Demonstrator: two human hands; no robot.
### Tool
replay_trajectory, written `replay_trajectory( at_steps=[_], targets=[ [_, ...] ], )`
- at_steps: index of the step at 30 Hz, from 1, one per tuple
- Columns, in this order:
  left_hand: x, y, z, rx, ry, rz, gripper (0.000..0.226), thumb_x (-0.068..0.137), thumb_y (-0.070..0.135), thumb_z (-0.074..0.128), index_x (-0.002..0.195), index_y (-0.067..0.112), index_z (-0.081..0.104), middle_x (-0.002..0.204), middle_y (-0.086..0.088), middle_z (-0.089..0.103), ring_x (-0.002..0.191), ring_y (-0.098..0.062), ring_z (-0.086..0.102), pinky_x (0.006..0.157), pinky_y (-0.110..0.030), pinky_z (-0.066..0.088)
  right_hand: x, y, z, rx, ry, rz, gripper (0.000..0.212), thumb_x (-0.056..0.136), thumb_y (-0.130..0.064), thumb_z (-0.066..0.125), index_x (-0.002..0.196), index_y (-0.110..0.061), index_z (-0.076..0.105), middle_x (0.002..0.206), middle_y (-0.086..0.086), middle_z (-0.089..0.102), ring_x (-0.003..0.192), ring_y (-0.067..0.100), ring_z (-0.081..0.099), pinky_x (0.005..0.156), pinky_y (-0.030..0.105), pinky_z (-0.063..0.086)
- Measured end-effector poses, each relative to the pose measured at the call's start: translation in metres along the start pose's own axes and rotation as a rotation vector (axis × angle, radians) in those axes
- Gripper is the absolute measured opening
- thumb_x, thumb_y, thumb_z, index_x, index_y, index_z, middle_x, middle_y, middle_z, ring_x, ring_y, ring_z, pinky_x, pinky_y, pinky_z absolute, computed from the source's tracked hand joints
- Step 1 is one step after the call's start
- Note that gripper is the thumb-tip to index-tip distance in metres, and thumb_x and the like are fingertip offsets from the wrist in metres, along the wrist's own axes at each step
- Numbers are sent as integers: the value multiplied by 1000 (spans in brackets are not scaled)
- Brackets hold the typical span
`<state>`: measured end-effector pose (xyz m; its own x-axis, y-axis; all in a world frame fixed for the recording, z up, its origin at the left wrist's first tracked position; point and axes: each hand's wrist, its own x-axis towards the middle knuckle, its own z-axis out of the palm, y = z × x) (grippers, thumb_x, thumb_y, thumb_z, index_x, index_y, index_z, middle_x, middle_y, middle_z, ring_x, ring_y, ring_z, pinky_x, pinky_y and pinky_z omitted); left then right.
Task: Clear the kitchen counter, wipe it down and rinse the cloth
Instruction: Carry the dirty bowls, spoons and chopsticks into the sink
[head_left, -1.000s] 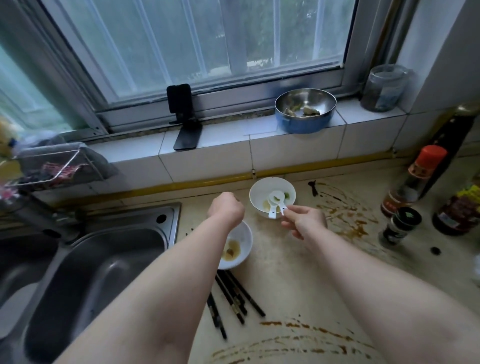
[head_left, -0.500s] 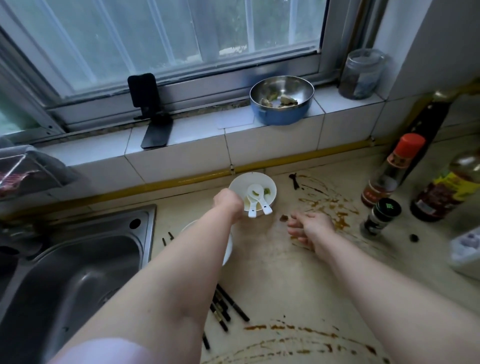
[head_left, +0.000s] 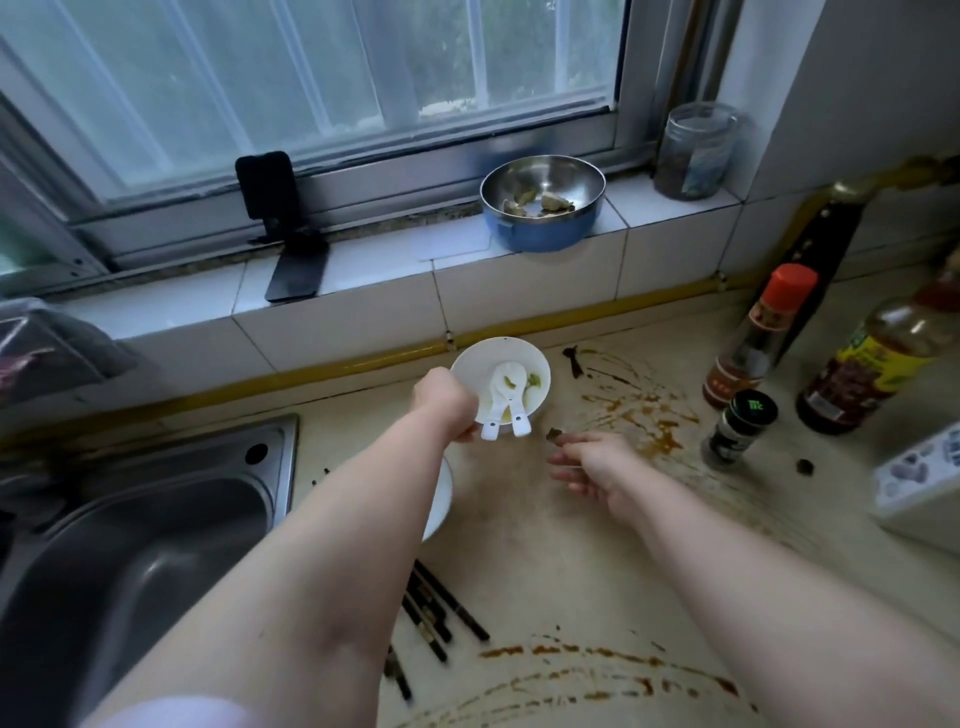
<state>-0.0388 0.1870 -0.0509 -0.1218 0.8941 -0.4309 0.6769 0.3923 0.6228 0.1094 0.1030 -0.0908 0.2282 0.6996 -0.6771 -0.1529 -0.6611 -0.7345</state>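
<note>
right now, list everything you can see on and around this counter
white bowl: 1, white, counter by back wall
spoons: 2, white, in that bowl
second bowl: 1, white, under left forearm
chopsticks: several, dark, counter near edge
sauce stains: many, brown, counter
sink: 1, steel, left
steel bowl: 1, blue outside, windowsill
phone stand: 1, black, windowsill
jar: 1, clear, windowsill right
bottles: 4, dark, counter right
box: 1, white, far right
left hand: 1, grips white bowl's rim
right hand: 1, fingertips at a dark scrap
</note>
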Motion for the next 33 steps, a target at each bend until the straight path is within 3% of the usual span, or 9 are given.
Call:
replay_trajectory(
  at_steps=[2, 5, 10, 13, 17, 23, 33],
  targets=[
    [-5, 0, -10, 3, 3, 9, 24, 89, -3, 32, 107, -1, 49, 91, -21, 65, 57, -24, 62, 46, -31, 54, -3, -1, 5, 8, -5, 9, 27, 96, -1, 44, 118, -5, 59, 83, 5, 64, 60, 12, 60, 42, 18, 37],
    [-13, -11, -34, 17, 32, 25, 24, 88, -2, 33, 100, -1, 53, 73, -16, 63, 51, -22, 58, 54, -32, 56, -12, -5, 18, 29, -31, -2, 26, 97, -4, 44, 116, -8, 61, 91, 6, 66, 63, 12, 60, 51, 21, 34],
    [-28, -39, -75, 49, 86, 15, 26, 90, 1, 36, 105, 1, 57, 79, -18, 65, 57, -25, 63, 57, -35, 60, -30, -11, 47, 67, -84, -100, 16, 96, -17, 53, 107, -17, 64, 99, 2, 68, 70, 9, 62, 57, 20, 40],
    [-38, -60, -95, 64, 89, -7, 27, 89, 0, 38, 105, -4, 60, 76, -17, 66, 57, -26, 63, 52, -33, 58, -40, -11, 69, 75, -136, -140, 6, 93, -22, 58, 94, -21, 63, 96, 1, 67, 69, 9, 63, 59, 22, 42],
    [-52, -86, -109, 103, 74, -32, 29, 87, 0, 39, 101, -5, 63, 78, -19, 67, 59, -28, 63, 54, -34, 58, -51, -4, 93, 58, -156, -168, 11, 92, -24, 60, 99, -18, 64, 91, 0, 67, 68, 10, 63, 60, 22, 42],
    [-65, -113, -106, 140, 37, -68, 31, 87, -2, 37, 107, -2, 61, 76, -17, 68, 56, -24, 62, 42, -25, 53, -61, 4, 102, -16, -179, -173, 9, 85, -29, 67, 81, -21, 63, 86, -3, 69, 71, 10, 64, 62, 24, 42],
    [-62, -122, -88, 191, 25, -74, 30, 86, 1, 37, 105, 2, 60, 71, -13, 71, 74, -29, 74, 64, -37, 62, -53, 15, 97, -99, -137, -137, 9, 84, -18, 70, 91, -17, 64, 90, 1, 69, 72, 10, 65, 71, 26, 44]
  ],
)
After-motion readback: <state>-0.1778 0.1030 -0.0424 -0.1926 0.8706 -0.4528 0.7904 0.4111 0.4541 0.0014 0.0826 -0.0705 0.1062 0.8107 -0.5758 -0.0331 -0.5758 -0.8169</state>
